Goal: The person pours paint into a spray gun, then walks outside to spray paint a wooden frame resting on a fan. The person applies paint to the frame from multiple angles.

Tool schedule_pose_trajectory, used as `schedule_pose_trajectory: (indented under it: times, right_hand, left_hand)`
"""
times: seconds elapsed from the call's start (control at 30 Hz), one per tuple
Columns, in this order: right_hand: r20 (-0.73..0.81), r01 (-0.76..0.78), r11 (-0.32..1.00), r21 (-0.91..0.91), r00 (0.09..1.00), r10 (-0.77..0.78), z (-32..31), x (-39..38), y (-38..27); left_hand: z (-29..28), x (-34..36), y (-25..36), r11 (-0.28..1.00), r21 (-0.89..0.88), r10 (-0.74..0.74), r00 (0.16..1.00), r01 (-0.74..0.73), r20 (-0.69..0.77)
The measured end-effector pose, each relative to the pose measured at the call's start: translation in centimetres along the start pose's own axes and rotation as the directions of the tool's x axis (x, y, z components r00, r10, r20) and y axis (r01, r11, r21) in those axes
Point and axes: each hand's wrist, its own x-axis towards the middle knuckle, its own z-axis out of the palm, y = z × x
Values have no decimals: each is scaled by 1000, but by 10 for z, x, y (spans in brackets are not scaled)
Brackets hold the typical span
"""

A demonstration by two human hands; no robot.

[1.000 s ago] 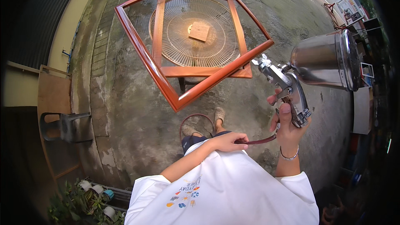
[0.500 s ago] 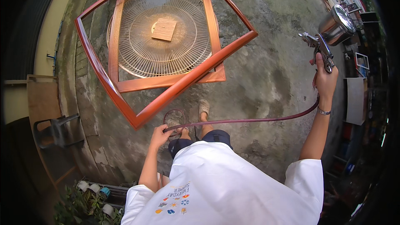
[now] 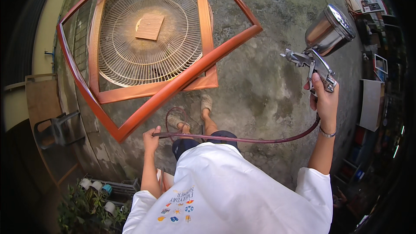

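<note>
My right hand (image 3: 326, 102) is closed round the handle of a silver spray gun (image 3: 315, 64) with a metal paint cup on top. Its nozzle points left, toward the wooden frames and apart from them. A dark red hose (image 3: 242, 139) runs from the gun's handle across my body. My left hand (image 3: 151, 140) grips that hose near my legs. In front of me, a glossy reddish-brown frame (image 3: 190, 77) lies askew over a second wooden frame (image 3: 151, 92). Below them is a round wire fan grille (image 3: 125, 56), with a small square wooden board (image 3: 150, 27) at its middle.
At the left wall stand a dark plastic chair (image 3: 67, 132) and a wooden panel (image 3: 41, 97). Potted plants (image 3: 84, 206) are low on the left. A pale box (image 3: 371, 104) and shelving line the right side. A hose loop hangs by my feet.
My right hand has brought the spray gun left and nearer to me. The left hand, still on the hose, has shifted slightly left. The frames and grille appear further left in view.
</note>
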Motion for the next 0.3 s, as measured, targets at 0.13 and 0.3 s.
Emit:
schedule_pose_trajectory:
  times: [0.13, 0.3]
  right_hand:
    - [64, 20, 997, 73, 998, -24, 17, -7, -19]
    - [-59, 38, 964, -264, 997, -55, 0, 47, 12]
  left_hand:
    - [-5, 3, 4, 1000, -3, -19, 1000, 19, -14]
    - [-1, 2, 22, 997, 62, 50, 999, -49, -16]
